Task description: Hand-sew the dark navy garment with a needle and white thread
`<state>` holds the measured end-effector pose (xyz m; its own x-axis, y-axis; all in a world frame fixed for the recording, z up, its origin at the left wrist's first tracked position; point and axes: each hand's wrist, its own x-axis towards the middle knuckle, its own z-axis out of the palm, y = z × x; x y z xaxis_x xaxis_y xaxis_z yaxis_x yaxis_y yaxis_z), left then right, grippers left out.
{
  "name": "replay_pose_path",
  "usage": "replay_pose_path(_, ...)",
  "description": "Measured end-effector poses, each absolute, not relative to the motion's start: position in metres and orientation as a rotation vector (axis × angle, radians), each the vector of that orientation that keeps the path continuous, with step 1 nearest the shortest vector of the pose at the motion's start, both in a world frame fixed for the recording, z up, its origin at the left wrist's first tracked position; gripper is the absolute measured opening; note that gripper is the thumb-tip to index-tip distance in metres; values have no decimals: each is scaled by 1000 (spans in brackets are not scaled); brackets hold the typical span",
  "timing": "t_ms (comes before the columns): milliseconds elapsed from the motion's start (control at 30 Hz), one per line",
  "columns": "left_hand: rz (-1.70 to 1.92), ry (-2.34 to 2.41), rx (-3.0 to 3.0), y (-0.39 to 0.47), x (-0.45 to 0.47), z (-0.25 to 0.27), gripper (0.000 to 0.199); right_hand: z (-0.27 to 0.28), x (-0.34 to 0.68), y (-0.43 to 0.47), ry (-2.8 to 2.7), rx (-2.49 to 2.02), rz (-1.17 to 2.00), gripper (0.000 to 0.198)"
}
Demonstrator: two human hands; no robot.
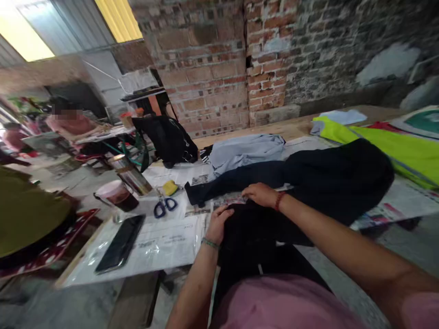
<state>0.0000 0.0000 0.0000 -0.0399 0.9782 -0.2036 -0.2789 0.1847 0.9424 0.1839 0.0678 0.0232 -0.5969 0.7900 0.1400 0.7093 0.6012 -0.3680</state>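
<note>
A dark garment (336, 178) lies over the table, with one sleeve-like strip stretching left; its exact kind cannot be told. Black cloth (254, 228) from it, or from a second piece, hangs toward my lap. At the left edge of this black cloth, my left hand (218, 224) has its fingers closed on the fabric. My right hand (262, 195) is bent over the cloth's upper edge, fingertips pinching it, close to the dark strip. Beyond the strip lies a light blue garment (247, 151).
On the left are a phone (120, 242), blue-handled scissors (165, 207), a yellow sponge-like piece (170, 188), a lidded cup (118, 195) and a steel flask (129, 173). A black bag (168, 139) stands behind. Hi-vis yellow cloth (394, 146) lies right. Other people sit left.
</note>
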Motion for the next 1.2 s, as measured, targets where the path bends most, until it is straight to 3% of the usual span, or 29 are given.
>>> replay_pose_path(633,1168,1045,871,2,-2,-8,13,15,174,45,-2407,-782,775,38)
replay_pose_path(1200,1133,1027,967,2,-1,0,19,15,173,38,-2313,-910,784,16)
